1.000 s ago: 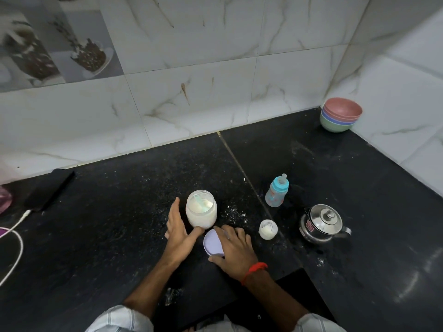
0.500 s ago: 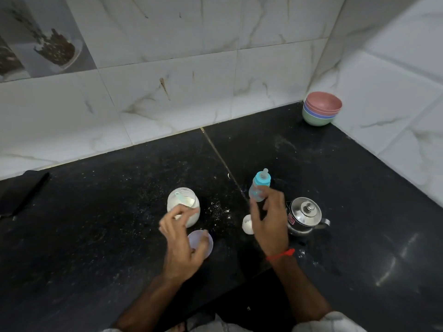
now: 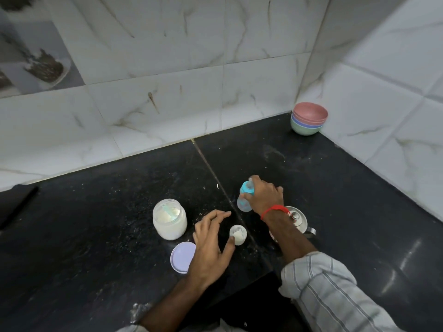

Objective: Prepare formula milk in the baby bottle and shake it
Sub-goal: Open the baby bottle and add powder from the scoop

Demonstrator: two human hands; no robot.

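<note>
The baby bottle (image 3: 245, 200), right of frame centre on the black counter (image 3: 96, 236), is a small clear plastic body under a blue collar and teat. Judge it light, stiff and somewhat slick; take it round the collar or upper body, never by the soft teat. Your right hand (image 3: 265, 196) reaches in from the lower right, wrist bent down, fingers curled over the collar and holding it. Your left hand (image 3: 212, 245) lies at lower centre, fingers loosely spread and gripping nothing, thumb tip touching the small white cap (image 3: 238, 234), which contains some white powder. The open formula jar (image 3: 169, 219), scoop inside, stands left of centre, its lilac lid (image 3: 182, 257) flat below it. A steel kettle (image 3: 297, 220) sits partly hidden behind your right forearm.
</note>
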